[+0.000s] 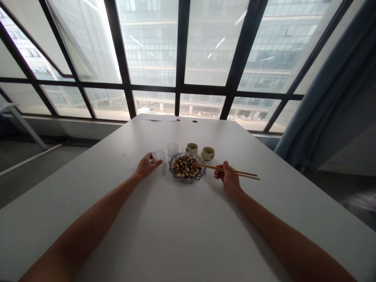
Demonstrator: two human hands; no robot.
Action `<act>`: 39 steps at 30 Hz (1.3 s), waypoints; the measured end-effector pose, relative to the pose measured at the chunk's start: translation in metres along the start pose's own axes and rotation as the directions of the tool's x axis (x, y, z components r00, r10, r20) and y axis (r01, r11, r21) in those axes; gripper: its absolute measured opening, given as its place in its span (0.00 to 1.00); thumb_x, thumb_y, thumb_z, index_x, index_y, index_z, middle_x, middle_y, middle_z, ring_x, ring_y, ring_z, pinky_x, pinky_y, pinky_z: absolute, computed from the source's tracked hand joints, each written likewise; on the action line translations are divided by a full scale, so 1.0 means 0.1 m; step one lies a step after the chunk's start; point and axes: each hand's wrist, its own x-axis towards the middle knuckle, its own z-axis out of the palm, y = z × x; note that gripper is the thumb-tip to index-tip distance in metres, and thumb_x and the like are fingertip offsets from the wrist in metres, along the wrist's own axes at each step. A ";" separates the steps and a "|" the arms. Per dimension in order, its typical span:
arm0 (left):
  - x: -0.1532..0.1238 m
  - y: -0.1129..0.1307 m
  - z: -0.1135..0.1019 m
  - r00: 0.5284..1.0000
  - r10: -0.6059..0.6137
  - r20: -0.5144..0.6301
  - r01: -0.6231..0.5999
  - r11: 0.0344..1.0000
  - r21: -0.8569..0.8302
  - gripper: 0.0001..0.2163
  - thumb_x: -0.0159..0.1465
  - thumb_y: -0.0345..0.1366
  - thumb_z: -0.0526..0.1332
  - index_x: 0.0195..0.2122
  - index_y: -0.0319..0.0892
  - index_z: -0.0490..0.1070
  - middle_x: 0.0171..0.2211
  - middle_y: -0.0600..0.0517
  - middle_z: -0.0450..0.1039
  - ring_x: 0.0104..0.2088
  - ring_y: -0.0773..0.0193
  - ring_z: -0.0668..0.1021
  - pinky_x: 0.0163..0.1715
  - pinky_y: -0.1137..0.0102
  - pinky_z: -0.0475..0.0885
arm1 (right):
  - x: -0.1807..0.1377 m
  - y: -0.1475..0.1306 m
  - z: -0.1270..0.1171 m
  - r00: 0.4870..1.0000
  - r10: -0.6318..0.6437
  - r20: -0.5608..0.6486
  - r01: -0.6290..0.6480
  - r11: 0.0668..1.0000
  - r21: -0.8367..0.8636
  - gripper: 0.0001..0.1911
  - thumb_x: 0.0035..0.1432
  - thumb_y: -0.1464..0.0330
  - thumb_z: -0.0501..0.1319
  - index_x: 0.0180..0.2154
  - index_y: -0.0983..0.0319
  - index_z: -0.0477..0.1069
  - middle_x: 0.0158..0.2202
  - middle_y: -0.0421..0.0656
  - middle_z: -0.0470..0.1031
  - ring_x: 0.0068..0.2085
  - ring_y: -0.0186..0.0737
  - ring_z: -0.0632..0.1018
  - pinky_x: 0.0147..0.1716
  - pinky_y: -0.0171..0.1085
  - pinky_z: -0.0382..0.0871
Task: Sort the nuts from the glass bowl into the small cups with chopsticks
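Note:
My left hand grips a small translucent plastic cup, thumb on the near side and fingers around its left. In my right hand is a pair of wooden chopsticks, their tips over the right part of a glass bowl. That scalloped glass bowl holds a heap of mixed nuts and seeds, brown and pale yellow. Whether the tips pinch a nut is too small to tell. A second translucent cup stands behind the bowl, to its left.
Two small beige ceramic cups with dark markings, one behind the bowl and one to its right, stand on the white table. Paper lies at the far end. Windows rise beyond; a blue curtain hangs right.

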 end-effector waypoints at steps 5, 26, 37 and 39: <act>0.03 -0.03 0.02 1.000 0.014 -0.013 -0.014 1.000 -0.006 0.29 0.54 0.58 0.64 0.47 0.40 0.70 0.41 0.46 0.75 0.40 0.55 0.77 0.42 0.62 0.72 | 0.01 0.02 0.02 1.000 -0.004 0.015 0.005 0.999 -0.045 0.32 0.45 0.39 0.67 0.28 0.64 0.74 0.18 0.43 0.76 0.17 0.36 0.75 0.17 0.35 0.69; 0.07 -0.05 0.03 1.000 0.016 -0.026 -0.016 1.000 -0.006 0.28 0.53 0.58 0.65 0.46 0.39 0.70 0.40 0.46 0.75 0.39 0.55 0.77 0.42 0.63 0.72 | 0.04 0.06 0.14 0.983 -0.172 0.057 0.179 0.968 -0.173 0.31 0.52 0.39 0.61 0.27 0.62 0.73 0.18 0.42 0.75 0.17 0.36 0.74 0.17 0.35 0.68; 0.08 -0.09 0.10 0.999 0.021 -0.039 -0.022 0.999 -0.044 0.38 0.54 0.55 0.66 0.61 0.37 0.62 0.44 0.44 0.74 0.43 0.54 0.78 0.46 0.61 0.73 | -0.06 0.00 0.11 0.982 -0.184 0.040 0.188 0.966 -0.179 0.31 0.52 0.39 0.62 0.28 0.62 0.74 0.19 0.42 0.76 0.18 0.36 0.75 0.18 0.35 0.69; 0.09 -0.10 0.11 0.998 0.043 -0.047 -0.045 0.998 -0.043 0.38 0.54 0.55 0.66 0.61 0.38 0.63 0.45 0.43 0.74 0.44 0.54 0.78 0.47 0.60 0.73 | -0.08 -0.02 0.12 0.978 -0.201 0.062 0.210 0.958 -0.194 0.31 0.52 0.39 0.61 0.28 0.62 0.74 0.20 0.42 0.76 0.19 0.36 0.75 0.19 0.36 0.70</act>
